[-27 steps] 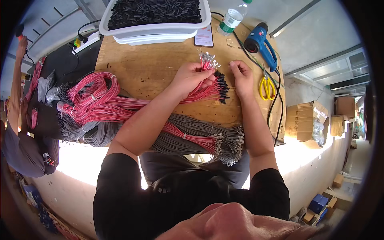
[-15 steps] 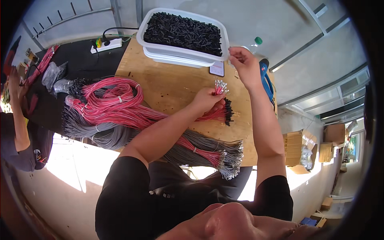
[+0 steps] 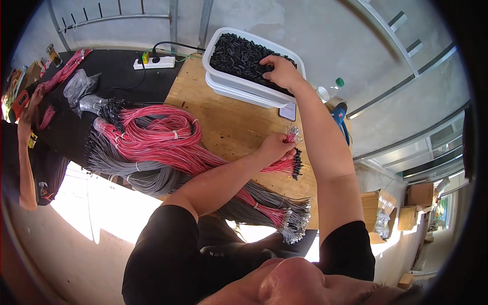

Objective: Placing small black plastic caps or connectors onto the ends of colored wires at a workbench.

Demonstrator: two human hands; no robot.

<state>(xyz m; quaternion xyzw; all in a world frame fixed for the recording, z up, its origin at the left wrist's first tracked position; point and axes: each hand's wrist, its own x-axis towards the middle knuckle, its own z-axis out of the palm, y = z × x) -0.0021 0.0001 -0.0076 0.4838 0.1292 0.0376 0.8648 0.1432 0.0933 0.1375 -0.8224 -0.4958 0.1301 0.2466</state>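
My left hand (image 3: 275,147) pinches the ends of several red wires (image 3: 287,163) with bare metal tips, held over the wooden tabletop (image 3: 223,119). The red wire bundle (image 3: 157,137) trails off to the left in coils. My right hand (image 3: 281,71) reaches into a white plastic tub (image 3: 229,81) full of small black tube pieces (image 3: 239,53), fingers down among them. Whether it holds a piece is hidden.
Grey and red wire bundles (image 3: 264,211) hang over the table's near edge. A white power strip (image 3: 154,62) lies on black matting at the back. A blue tool (image 3: 339,118) and a small bottle (image 3: 325,91) sit at the right. Another person's arm (image 3: 25,152) is at far left.
My right hand moved from beside the wire ends up into the white tub. The left hand keeps hold of the red wires. The view swung toward the tub.
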